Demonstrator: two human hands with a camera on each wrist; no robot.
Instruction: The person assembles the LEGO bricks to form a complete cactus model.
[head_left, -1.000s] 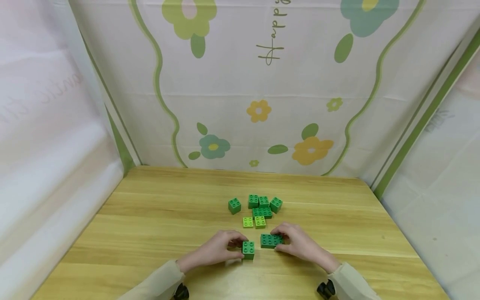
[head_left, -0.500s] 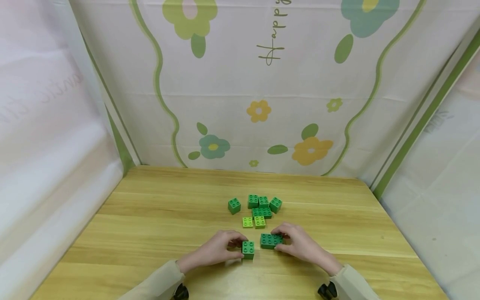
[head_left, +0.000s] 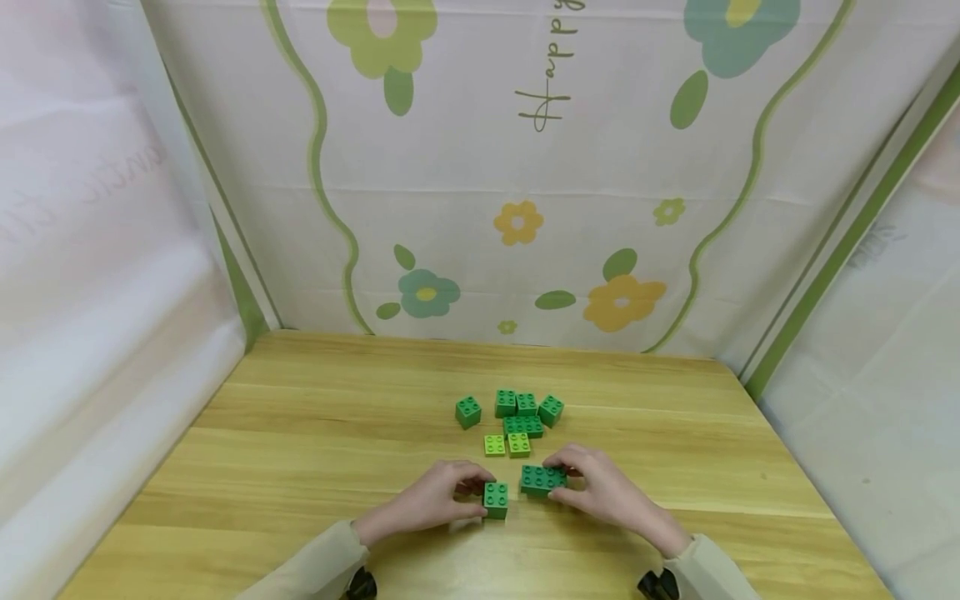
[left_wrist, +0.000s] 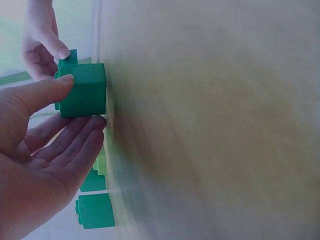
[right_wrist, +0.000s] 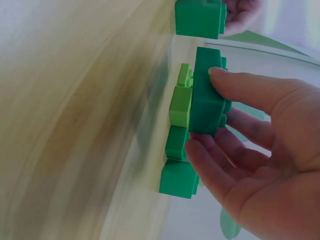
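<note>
My left hand [head_left: 438, 498] pinches a green two-by-two toy brick [head_left: 496, 500] between thumb and fingers, studs up; in the left wrist view this brick [left_wrist: 87, 90] sits at the tabletop. To its right, my right hand [head_left: 600, 492] grips the right end of a longer dark green two-by-four brick [head_left: 542, 480]. Seen from the right wrist, the long brick [right_wrist: 206, 95] appears slightly above the table, with the thumb on its near side. A small gap separates the two held bricks.
Beyond the hands, on the wooden table [head_left: 337, 417], lie two lime bricks [head_left: 518, 445], another long green brick [head_left: 522, 427] and several two-by-two green bricks [head_left: 527, 404]. One green brick [head_left: 468, 412] stands apart to the left. A flowered cloth [head_left: 450, 183] hangs behind the table.
The right hand has raised the long green brick very slightly. The left hand and its brick have stayed put, as have the loose bricks.
</note>
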